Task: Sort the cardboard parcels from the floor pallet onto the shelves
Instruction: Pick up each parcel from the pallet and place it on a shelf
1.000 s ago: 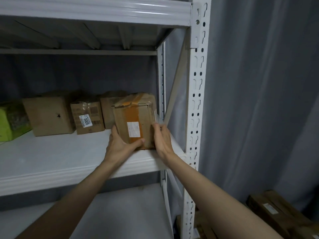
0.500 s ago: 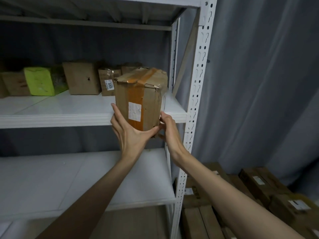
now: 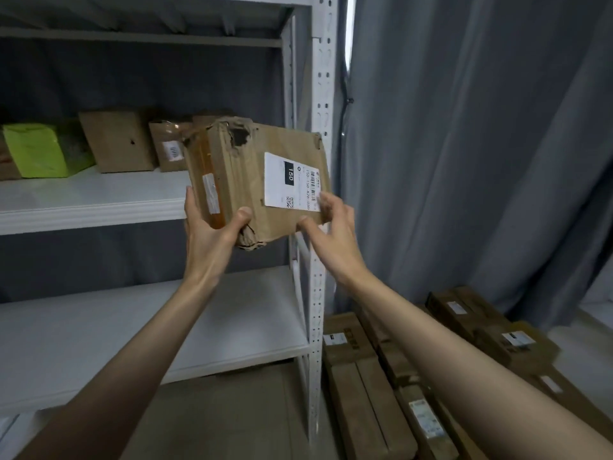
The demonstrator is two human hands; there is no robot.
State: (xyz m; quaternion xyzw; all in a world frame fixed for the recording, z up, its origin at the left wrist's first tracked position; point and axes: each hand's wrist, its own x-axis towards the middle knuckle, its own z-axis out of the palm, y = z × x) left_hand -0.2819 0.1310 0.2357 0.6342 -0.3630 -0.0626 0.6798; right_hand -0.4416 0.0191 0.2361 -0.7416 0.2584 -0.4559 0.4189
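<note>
I hold the torn parcel [image 3: 255, 180] in the air, just off the front right corner of the middle shelf [image 3: 89, 207]. My left hand [image 3: 212, 234] clamps its lower corner; my right hand [image 3: 331, 224] pinches the label edge. It seems light, but the cardboard is soft and crushed, so I'd support it underneath.

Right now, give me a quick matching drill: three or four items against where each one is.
Items:
1. torn parcel
2. green package
3. long cartons
4. lower shelf

Places:
A. on the floor, right of the rack
B. held in both hands
C. bare, below the stocked shelf
D. left on the stocked shelf

Pairs: 1-B, 2-D, 3-A, 4-C
</note>
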